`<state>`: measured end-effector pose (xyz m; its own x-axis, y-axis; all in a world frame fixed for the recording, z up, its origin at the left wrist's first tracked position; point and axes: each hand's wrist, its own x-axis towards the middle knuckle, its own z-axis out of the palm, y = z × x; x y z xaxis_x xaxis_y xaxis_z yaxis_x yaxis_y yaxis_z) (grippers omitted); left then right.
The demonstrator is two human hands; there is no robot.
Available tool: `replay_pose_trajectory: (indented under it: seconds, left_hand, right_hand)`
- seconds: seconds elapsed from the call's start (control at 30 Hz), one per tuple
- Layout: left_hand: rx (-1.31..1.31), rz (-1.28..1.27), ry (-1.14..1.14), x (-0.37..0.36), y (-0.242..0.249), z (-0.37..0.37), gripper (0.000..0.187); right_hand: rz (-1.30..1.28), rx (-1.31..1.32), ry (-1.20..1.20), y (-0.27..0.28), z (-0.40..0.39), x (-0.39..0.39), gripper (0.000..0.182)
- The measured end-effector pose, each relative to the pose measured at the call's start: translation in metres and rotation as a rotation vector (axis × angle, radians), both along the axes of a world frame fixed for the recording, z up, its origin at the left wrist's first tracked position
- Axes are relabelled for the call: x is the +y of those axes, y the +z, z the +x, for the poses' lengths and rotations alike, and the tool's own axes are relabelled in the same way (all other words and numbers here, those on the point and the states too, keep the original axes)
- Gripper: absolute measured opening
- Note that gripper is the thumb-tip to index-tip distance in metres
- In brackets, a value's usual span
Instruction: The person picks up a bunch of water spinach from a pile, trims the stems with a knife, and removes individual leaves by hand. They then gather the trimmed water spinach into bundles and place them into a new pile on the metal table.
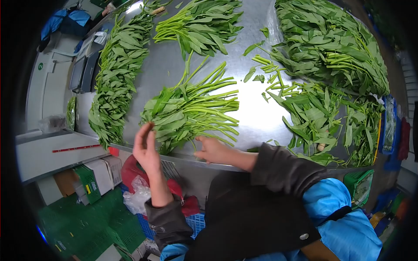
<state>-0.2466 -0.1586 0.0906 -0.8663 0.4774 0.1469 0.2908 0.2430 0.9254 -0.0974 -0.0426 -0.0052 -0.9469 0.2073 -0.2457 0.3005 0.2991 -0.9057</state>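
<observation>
A loose bunch of leafy greens [191, 108] lies on the steel table in front of me, its leaves to the left and its cut stems fanned out to the right. My left hand [147, 150] is raised at the leafy end, fingers stretched upward and apart. At the bunch's near side, my right hand [215, 151] is open, with thumb and fingers spread and fingertips right at the lower leaves and stems. Neither hand grips anything.
A long row of greens [117, 78] lies along the left of the steel table [257, 100]. Another bunch [200, 26] lies at the back, with a large heap [331, 43] at right and loose stems nearer. Green crates [89, 185] and a blue basket [196, 224] stand below.
</observation>
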Motion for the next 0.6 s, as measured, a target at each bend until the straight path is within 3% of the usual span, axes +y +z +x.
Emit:
replay_pose_trajectory:
  seconds: [0.07,0.2,0.27,0.4,0.43,0.47,0.5,0.57,0.6]
  left_hand:
    - [-0.118,-0.014,0.04,-0.017,-0.027,0.003,0.027]
    - [-0.282,0.081,0.153,-0.036,-0.051,0.03,0.025]
    - [-0.384,0.167,0.242,-0.045,-0.052,0.044,0.021]
    - [-0.648,0.209,0.281,-0.048,-0.053,0.084,0.022]
    - [-0.869,0.244,0.236,-0.045,-0.052,0.094,0.023]
    - [-1.086,0.279,0.181,-0.04,-0.052,0.101,0.024]
    - [-1.085,0.297,0.184,-0.031,-0.051,0.107,0.024]
    - [-1.404,0.347,0.149,-0.013,-0.052,0.118,0.029]
    - [-1.404,0.367,0.14,-0.004,-0.056,0.121,0.029]
  right_hand:
    - [-0.637,-0.225,-0.156,-0.017,-0.018,-0.012,0.037]
    - [-0.73,-0.244,-0.122,-0.019,-0.024,-0.006,0.034]
    - [-0.515,-0.046,0.051,-0.003,0.003,0.016,0.033]
    - [-0.268,-0.174,0.519,0.068,0.07,0.106,0.029]
    - [-0.165,-0.257,0.635,0.07,0.085,0.133,0.022]
    - [0.177,-0.415,0.661,0.086,0.1,0.152,0.024]
    - [0.527,-0.565,0.671,0.101,0.107,0.166,0.025]
    - [0.653,-0.605,0.61,0.104,0.106,0.182,0.024]
    - [0.768,-0.639,0.533,0.108,0.102,0.189,0.023]
